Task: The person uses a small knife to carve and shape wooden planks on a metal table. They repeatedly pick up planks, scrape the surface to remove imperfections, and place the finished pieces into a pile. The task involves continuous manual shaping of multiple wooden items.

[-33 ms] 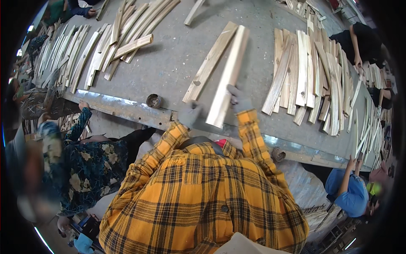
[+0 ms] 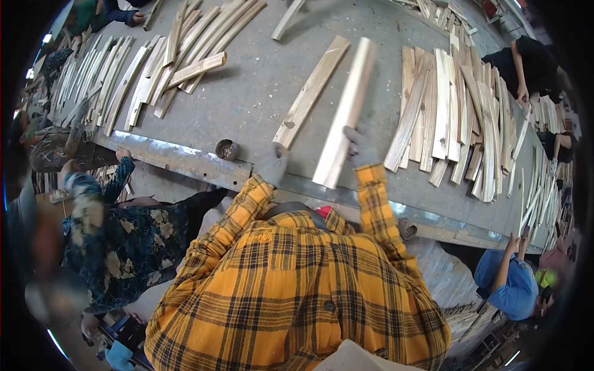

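My right hand (image 2: 360, 148), in a grey glove, is closed on the right edge of a pale wooden slat (image 2: 346, 111), near its lower end. The slat is tilted, its far end leaning right, and slightly blurred. To its left, a browner wooden slat (image 2: 314, 89) with a dark knot lies on the grey table. My left hand (image 2: 272, 163), also gloved, is at the near end of that browner slat. Motion smears its fingers, so whether it grips the slat is unclear.
Many slats lie in a pile (image 2: 445, 111) on the right and another pile (image 2: 185, 49) at the far left. A rusty round cup (image 2: 226, 149) sits by the table's metal edge (image 2: 185, 162). A co-worker in a flowered sleeve (image 2: 133, 241) is close on my left; others work at right.
My right hand has carried the pale slat to the right, widening the gap between it and the browner slat. My left hand has shifted slightly left.
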A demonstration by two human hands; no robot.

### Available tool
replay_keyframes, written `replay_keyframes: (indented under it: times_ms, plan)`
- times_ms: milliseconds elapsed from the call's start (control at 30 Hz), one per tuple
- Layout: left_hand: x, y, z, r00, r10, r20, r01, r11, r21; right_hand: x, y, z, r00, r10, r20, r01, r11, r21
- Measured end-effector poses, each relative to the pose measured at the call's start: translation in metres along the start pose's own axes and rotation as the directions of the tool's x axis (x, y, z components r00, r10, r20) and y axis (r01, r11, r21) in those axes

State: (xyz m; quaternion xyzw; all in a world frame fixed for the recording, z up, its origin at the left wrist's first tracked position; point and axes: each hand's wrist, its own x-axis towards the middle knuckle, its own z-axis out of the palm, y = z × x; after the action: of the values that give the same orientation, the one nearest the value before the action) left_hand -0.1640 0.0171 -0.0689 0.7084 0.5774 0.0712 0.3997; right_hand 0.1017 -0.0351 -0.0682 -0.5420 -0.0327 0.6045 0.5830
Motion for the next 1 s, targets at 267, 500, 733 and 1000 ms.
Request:
replay_keyframes:
  times_ms: [267, 500, 733, 1000]
  plan:
    - [0.038, 0.047, -0.011, 0.999, -0.004, 0.037, -0.017, 0.842, 0.539, -0.015, -0.129, -0.122, 0.781, -0.606, -0.148, -0.185, 0.001, -0.983]
    - [-0.03, 0.08, -0.067, 0.994, -0.058, 0.094, 0.025, 0.946, 0.323, -0.026, -0.028, 0.001, 0.637, -0.662, 0.396, 0.636, 0.16, -0.755]
    - [-0.057, 0.112, -0.085, 0.992, -0.028, 0.12, -0.013, 0.944, 0.33, -0.038, 0.015, 0.051, 0.63, -0.593, 0.501, 0.597, -0.042, -0.801]
    - [-0.055, 0.115, -0.093, 0.992, -0.023, 0.124, -0.023, 0.934, 0.356, -0.074, -0.007, 0.056, 0.706, -0.48, 0.52, 0.423, -0.303, -0.854]
